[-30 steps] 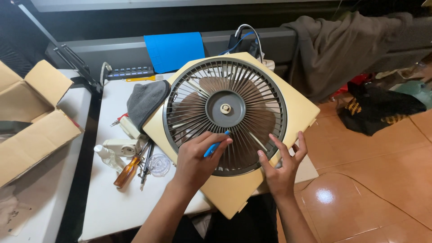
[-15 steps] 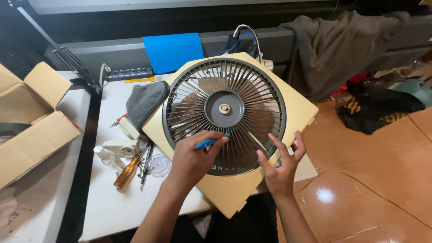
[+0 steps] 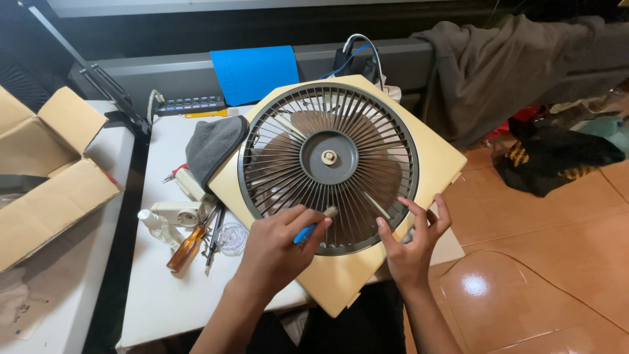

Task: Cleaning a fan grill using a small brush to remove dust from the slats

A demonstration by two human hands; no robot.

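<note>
A cream box fan (image 3: 341,282) lies flat on a white table (image 3: 164,301), its round grey grille (image 3: 327,164) facing up with brown blades under it. My left hand (image 3: 278,246) grips a small brush with a blue handle (image 3: 314,226), its pale bristles on the grille's near ribs. My right hand (image 3: 413,242) rests with spread fingers on the grille's near right rim.
A grey cloth (image 3: 213,147), a white spray bottle (image 3: 157,226), an orange-handled screwdriver (image 3: 187,246) and other small tools lie left of the fan. An open cardboard box (image 3: 46,177) stands further left. A blue mat (image 3: 255,72), power strip and cables sit behind. Tiled floor lies to the right.
My left hand has shifted the brush a little to the right along the near ribs of the grille. My right hand has stayed at the rim.
</note>
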